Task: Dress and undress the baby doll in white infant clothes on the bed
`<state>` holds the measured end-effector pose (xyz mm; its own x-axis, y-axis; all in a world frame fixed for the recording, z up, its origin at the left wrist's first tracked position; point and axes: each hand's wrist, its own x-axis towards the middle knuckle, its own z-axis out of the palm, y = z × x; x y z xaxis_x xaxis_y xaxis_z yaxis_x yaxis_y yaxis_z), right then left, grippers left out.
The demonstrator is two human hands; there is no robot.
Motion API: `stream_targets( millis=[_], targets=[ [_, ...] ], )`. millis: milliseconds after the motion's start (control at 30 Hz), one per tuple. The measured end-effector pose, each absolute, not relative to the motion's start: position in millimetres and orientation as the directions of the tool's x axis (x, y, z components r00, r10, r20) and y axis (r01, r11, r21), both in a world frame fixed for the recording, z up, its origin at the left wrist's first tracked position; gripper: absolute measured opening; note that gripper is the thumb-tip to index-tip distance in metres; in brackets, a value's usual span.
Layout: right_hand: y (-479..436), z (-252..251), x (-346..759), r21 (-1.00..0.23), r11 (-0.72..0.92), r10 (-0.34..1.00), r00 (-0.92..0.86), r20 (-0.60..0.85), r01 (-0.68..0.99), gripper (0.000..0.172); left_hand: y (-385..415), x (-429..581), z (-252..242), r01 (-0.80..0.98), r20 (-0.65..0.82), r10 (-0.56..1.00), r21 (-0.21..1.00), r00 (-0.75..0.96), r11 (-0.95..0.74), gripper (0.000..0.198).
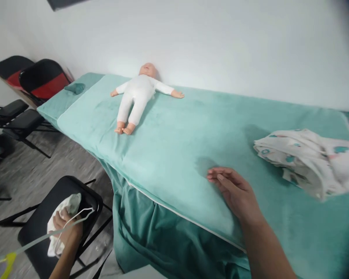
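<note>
My left hand (66, 228) is low at the left, over the seat of a black folding chair (35, 224), its fingers curled onto a crumpled white cloth (72, 203). My right hand (235, 190) is just above the green bed cover (174, 151); its fingers are extended and hold nothing. Farther back on the bed a baby doll (139, 93) in a white bodysuit lies on its back, arms spread. To the right of my right hand lies a bunched white cloth with a coloured print (305, 159).
Black and red folding chairs (43, 79) stand past the bed's left end. A face hole (75, 89) opens in the cover there. The bed runs along a white wall (221, 46). Pale cords (37, 240) cross in front of my left hand.
</note>
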<state>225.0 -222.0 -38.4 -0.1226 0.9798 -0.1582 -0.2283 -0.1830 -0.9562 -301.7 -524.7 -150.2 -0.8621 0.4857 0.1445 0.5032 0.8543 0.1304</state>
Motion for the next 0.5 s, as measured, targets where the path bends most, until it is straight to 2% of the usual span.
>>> stream_targets(
  millis=[100, 167, 267, 333, 400, 500],
  targets=[
    [-219.6, -39.3, 222.1, -0.972, -0.083, 0.996, -0.064, -0.07, -0.221, 0.022, -502.8, -270.1, -166.6, 0.711, 0.243, 0.671, 0.156, -0.701, 0.686, 0.069],
    [-214.2, -39.9, 223.7, -0.99, 0.03, 0.999, 0.016, 0.028, -0.14, 0.022, -480.7, -243.9, -174.7, 0.808, 0.223, 0.785, 0.294, -0.578, 0.511, 0.067],
    [-203.7, -41.0, 236.9, -0.982, 0.166, 0.976, 0.126, 0.177, 0.093, 0.022, -448.8, -202.6, -172.1, 0.765, 0.125, 0.878, 0.557, -0.462, 0.323, 0.059],
    [-199.2, -41.6, 250.7, -0.958, 0.188, 0.959, 0.169, 0.227, 0.218, 0.023, -434.4, -181.5, -162.1, 0.704, 0.02, 0.925, 0.656, -0.379, 0.274, 0.05],
    [-199.9, -41.1, 262.7, -0.95, 0.17, 0.95, 0.211, 0.229, 0.263, 0.025, -428.5, -171.1, -151.3, 0.691, -0.043, 0.956, 0.682, -0.289, 0.239, 0.045],
    [-218.6, -35.8, 266.5, -0.969, 0.11, 0.943, 0.286, 0.172, 0.22, 0.024, -438.5, -174.6, -143.5, 0.764, -0.02, 0.988, 0.631, -0.155, 0.133, 0.039]
  ],
)
